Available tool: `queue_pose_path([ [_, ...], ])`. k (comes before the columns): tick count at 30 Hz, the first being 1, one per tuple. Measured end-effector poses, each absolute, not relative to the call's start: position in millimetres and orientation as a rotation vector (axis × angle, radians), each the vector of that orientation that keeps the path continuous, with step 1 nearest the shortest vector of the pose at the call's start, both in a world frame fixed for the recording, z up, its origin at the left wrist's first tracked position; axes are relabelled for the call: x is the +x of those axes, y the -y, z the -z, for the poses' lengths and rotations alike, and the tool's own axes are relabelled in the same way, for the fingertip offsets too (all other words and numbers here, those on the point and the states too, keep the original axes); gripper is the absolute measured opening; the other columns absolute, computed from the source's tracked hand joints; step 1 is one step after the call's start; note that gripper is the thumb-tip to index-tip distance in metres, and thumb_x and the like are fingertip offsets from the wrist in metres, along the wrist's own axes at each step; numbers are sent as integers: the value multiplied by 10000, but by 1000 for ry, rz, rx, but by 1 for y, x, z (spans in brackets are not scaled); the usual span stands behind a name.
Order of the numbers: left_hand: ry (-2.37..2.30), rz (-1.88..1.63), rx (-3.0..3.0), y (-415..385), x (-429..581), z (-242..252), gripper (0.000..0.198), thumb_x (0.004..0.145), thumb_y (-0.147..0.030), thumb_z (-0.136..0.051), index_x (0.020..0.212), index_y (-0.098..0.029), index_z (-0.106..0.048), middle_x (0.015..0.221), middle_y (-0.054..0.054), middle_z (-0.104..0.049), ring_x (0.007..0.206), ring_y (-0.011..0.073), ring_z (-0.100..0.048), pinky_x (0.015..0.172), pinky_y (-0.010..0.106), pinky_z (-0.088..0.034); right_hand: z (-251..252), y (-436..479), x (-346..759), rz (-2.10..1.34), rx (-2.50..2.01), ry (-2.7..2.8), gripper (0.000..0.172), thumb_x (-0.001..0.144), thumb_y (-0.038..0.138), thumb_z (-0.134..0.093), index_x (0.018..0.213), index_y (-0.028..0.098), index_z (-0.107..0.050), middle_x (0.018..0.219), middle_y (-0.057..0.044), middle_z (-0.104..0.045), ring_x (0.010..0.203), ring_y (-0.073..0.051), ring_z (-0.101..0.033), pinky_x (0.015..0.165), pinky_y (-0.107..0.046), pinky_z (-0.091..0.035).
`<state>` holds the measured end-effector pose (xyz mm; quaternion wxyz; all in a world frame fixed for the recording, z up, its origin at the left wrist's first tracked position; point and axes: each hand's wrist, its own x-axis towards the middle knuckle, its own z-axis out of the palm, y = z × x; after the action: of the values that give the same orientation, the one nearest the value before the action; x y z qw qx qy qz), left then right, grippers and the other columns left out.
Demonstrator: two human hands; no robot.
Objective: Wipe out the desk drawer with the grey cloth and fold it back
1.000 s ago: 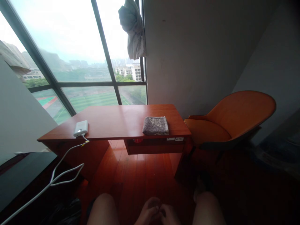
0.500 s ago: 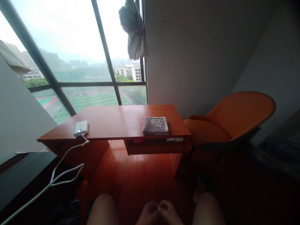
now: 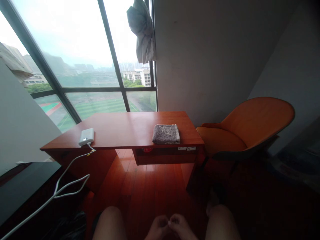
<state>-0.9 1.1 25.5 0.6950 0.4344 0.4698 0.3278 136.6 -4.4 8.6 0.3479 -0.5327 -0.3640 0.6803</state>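
Observation:
Low in the view, between my knees, my left hand [image 3: 159, 226] and my right hand [image 3: 179, 225] meet at the fingertips. The fingers of both are curled, and no object shows in them, though the spot where they touch is dark and small. Beyond them stands a reddish-brown desk [image 3: 122, 128]. On its right part, near the front edge, lies a folded grey-brown towel [image 3: 166, 134] with pale lettering. A white power bank [image 3: 86, 137] rests near the front left edge, with a white cable [image 3: 72, 160] plugged in.
An orange chair [image 3: 257, 123] stands right of the desk. At the left is a dark flat surface [image 3: 27, 186], with the cable hanging in front of it. A shelf and drawer [image 3: 166, 159] sit under the desktop. Behind the desk are tall windows and a knotted curtain [image 3: 143, 33].

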Motion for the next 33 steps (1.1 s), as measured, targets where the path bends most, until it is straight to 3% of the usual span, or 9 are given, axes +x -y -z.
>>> queue_pose_path([
  [10, -1075, -697, 969, -3, -3, -2, 411, 588, -550, -726, 634, -152, -630, 600, 26, -644, 587, 155, -572, 577, 264, -386, 4, 3, 136, -1769, -1383, 952, 343, 569, 506, -630, 669, 210, -487, 496, 47, -502, 435, -80, -398, 454, -239, -232],
  [16, -1082, -712, 932, -2, -2, -4, 318, 563, -455, -761, 608, -167, -634, 592, 10, -649, 596, 156, -584, 590, 262, -403, 10, 4, 137, -1755, -1394, 962, 247, 572, 412, -614, 649, 204, -505, 496, 58, -474, 439, -80, -399, 463, -241, -256],
  [24, -1060, -719, 938, -1, -2, -9, 329, 555, -460, -768, 607, -164, -636, 572, 3, -638, 571, 146, -572, 587, 260, -402, 4, 2, 138, -1757, -1376, 946, 197, 547, 357, -603, 624, 208, -502, 491, 67, -450, 454, -78, -400, 480, -244, -268],
  [33, -1051, -720, 920, 0, 0, -19, 382, 560, -516, -753, 588, -151, -647, 559, 22, -649, 564, 159, -585, 590, 271, -407, -4, 4, 137, -1745, -1441, 940, 347, 523, 497, -673, 631, 215, -503, 506, 58, -487, 478, -95, -446, 488, -250, -316],
])
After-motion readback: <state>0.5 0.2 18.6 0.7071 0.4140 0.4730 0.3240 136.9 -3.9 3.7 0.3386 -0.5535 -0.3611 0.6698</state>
